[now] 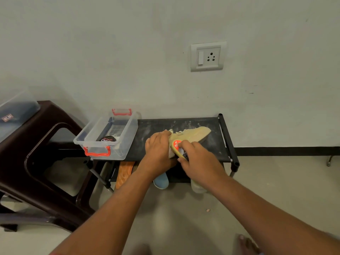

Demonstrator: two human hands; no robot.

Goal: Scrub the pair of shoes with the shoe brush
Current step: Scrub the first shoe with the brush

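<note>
Box (16, 111): clear plastic, on the stool, cut off by the picture's left edge.
Stool (55, 126): dark brown plastic, just left of the rack.
Bin (127, 144): clear with red handles, on the rack's left end, overhanging the left edge a little.
Tin (108, 139): round and dark, lying inside the bin near its front wall.
Rack (226, 137): black frame with a dusty black top, set against the wall.
Lower shelf: an orange sole (124, 173), a blue shoe (161, 181) and a pale shoe (197, 186) poke out from under the top.
Left hand (158, 146): grip clamped on the shoe's heel end, fingers curled over the top of it.
Brush (175, 147): yellow body with a round red label, pressed against the shoe's near side at the heel.
Shoe (195, 134): tan, in the middle of the rack's top, toe pointing to the back right corner.
Right hand (196, 155): grip clamped on the brush, fingers wrapped round it.
Socket (207, 56): white plate on the wall above the rack.
Foot (246, 243): bare, on the floor at the bottom right.
</note>
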